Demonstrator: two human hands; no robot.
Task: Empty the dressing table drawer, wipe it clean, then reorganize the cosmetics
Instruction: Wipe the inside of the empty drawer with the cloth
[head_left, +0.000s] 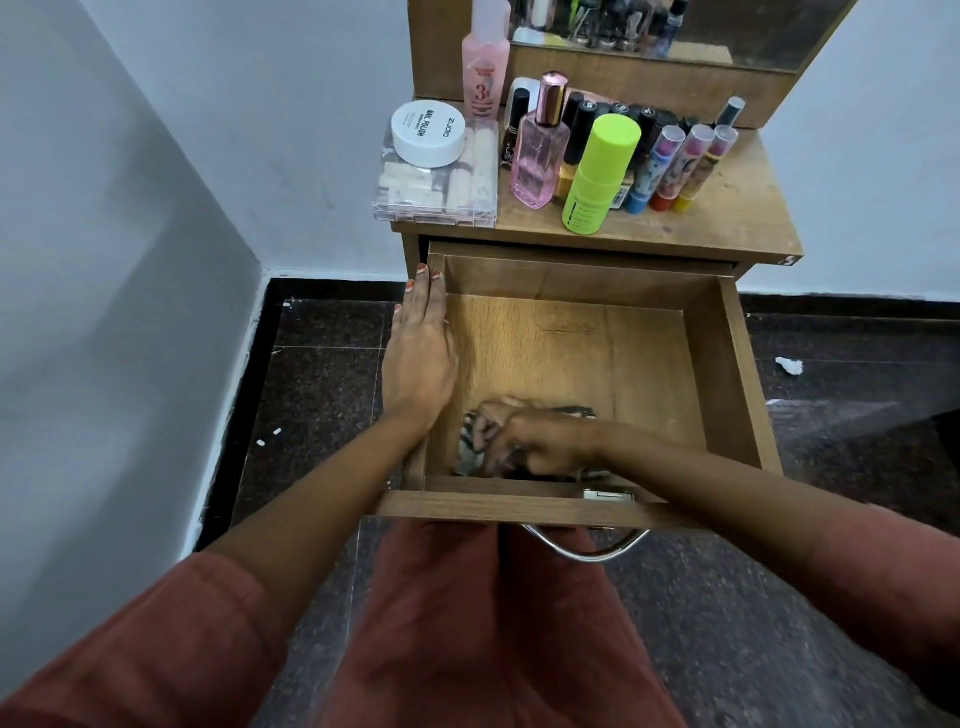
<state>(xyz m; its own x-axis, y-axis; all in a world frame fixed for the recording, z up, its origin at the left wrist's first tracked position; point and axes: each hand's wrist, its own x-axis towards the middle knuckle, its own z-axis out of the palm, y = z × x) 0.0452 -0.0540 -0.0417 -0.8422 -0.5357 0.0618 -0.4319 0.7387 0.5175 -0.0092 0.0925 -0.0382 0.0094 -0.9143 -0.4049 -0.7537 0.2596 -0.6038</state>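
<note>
While left hand (418, 358) is lying flat along wall of drawer (727, 374), right hand (524, 441) is clutching striped cloth (469, 453), lower centre.

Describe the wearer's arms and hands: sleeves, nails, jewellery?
Loose rust-red sleeves, left and right, end near the elbows; the forearms are bare. The left hand has orange-red painted nails. The right hand is blurred, so its nails are unclear. No rings, bracelets or watch visible.

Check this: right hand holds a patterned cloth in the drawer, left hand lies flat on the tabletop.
Wrong spot: the head view shows the left hand flat on the left wall of the drawer. The right hand does hold the patterned cloth.
</note>
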